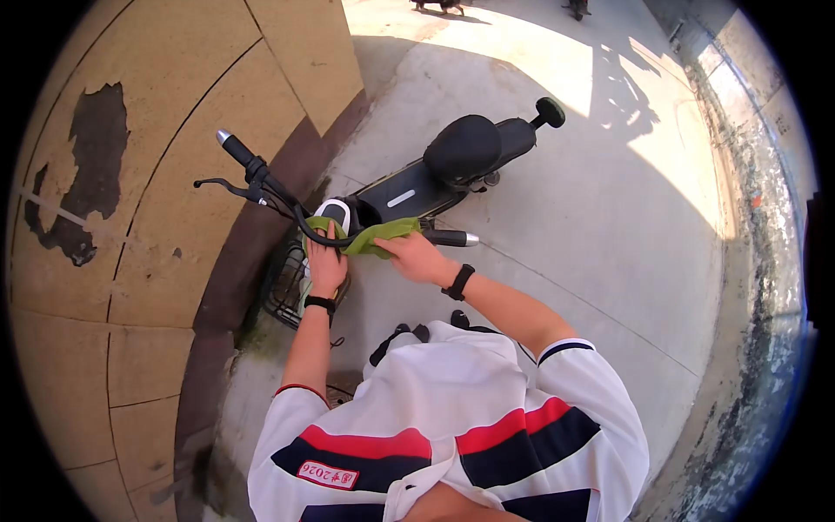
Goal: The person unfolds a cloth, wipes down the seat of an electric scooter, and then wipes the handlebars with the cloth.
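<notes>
A green cloth (385, 233) lies across the handlebar (300, 216) of a small electric scooter (404, 196). My left hand (323, 268) presses the cloth against the bar near its middle, with the fingers over it. The cloth's right part is gripped by my right hand (416, 257), closed close to the right grip (450, 237). The left grip (235, 150) and its brake lever (228, 186) stick out past my left hand, untouched. Both wrists carry dark bands. Cloth and fingers partly hide the middle of the handlebar.
A wire basket (285, 283) hangs at the scooter's front, beside a tan tiled wall (156, 217) with a dark base. The scooter's black seat (464, 150) points away from me. A weathered wall (757, 287) runs along the right. Other vehicles (439, 6) stand far off.
</notes>
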`<state>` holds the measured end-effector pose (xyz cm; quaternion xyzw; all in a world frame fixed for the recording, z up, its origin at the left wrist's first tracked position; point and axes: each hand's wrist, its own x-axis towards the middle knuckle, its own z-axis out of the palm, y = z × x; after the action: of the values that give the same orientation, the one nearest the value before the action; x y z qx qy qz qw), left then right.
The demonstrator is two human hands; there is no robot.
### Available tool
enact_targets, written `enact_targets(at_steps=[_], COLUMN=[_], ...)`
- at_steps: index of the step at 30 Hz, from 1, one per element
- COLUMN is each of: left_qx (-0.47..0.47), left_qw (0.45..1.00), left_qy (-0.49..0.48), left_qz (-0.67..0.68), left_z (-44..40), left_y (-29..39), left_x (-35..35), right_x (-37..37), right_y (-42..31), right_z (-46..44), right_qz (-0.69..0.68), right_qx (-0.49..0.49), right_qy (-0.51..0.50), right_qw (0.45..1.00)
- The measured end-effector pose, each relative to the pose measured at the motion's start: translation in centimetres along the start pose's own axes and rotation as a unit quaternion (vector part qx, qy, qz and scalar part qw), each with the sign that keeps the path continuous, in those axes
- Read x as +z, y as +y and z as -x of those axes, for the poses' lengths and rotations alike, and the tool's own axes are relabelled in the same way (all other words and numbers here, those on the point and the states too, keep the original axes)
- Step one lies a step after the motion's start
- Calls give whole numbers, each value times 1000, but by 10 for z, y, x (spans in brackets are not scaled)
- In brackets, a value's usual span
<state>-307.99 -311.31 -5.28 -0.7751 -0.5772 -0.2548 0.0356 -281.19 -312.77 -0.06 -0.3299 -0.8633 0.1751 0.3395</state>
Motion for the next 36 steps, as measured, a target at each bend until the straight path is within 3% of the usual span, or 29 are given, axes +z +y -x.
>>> enact_targets(at_steps=[1, 4, 16, 19, 26, 29, 32, 36], left_qx=[-30, -115, -48, -11, 35, 5, -86, -173], left_qw=[999, 993, 997, 995, 993, 997, 981, 970], left_qy=[-4, -17, -42, -55, -110, -68, 32, 114], left_qz=[-24, 17, -37, -78, -36, 32, 174, 131], left_z=[-4, -14, -4, 2, 23, 33, 44, 50], left_y=[-2, -8, 1, 4, 10, 9, 7, -4], left_x=[2, 2, 5, 6, -1, 0, -2, -18], right_x=[0, 6, 22, 27, 39, 40, 31, 23], right_y=[0, 3, 4, 8, 15, 17, 12, 7], right_z=[-1, -2, -8, -8, -3, -2, -6, -9], right_qz=[12, -7, 118, 127, 109, 89, 68, 42], right_qx=[-32, -13, -21, -21, -8, -4, 9, 24], right_qy=[11, -81, -80, -88, -62, -48, -18, 43], right_qw=[999, 997, 990, 988, 992, 995, 997, 998])
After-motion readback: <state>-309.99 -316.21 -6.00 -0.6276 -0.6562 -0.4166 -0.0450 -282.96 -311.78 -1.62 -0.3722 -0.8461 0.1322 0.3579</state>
